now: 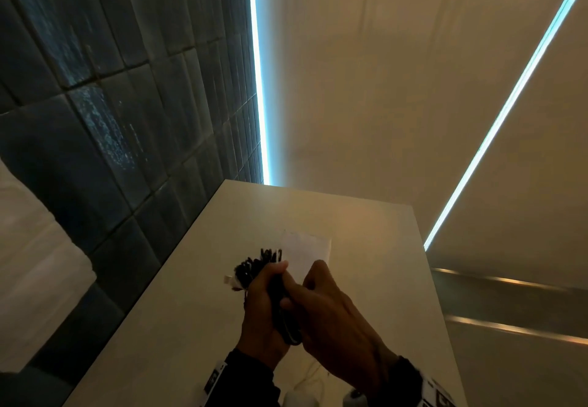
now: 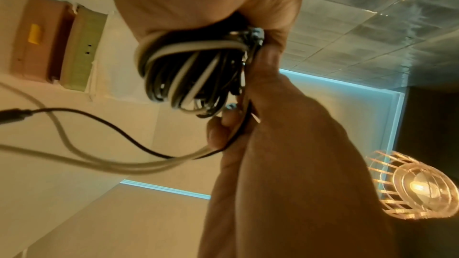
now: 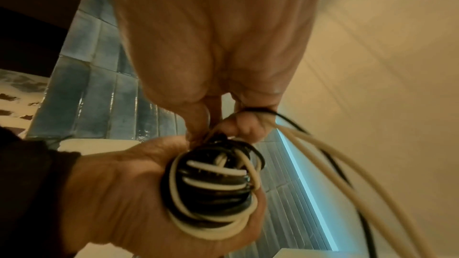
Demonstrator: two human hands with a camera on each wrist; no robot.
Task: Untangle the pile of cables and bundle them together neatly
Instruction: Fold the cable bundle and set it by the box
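Above the pale worktop (image 1: 366, 247), my left hand (image 1: 261, 308) clamps the springy black-and-white cable coil (image 3: 213, 185); my right hand (image 1: 337, 314) pinches its limp loose tails (image 3: 323, 156) near the coil.

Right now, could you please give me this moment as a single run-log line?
stage: winding | left hand: grips cable bundle | right hand: pinches loose cable tails | place: above white table | bundle: not yet tied

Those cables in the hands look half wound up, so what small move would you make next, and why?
Probably one more wrap: the left hand grips the coiled bundle while the right hand pinches the loose tails, black and white, trailing off unwound.
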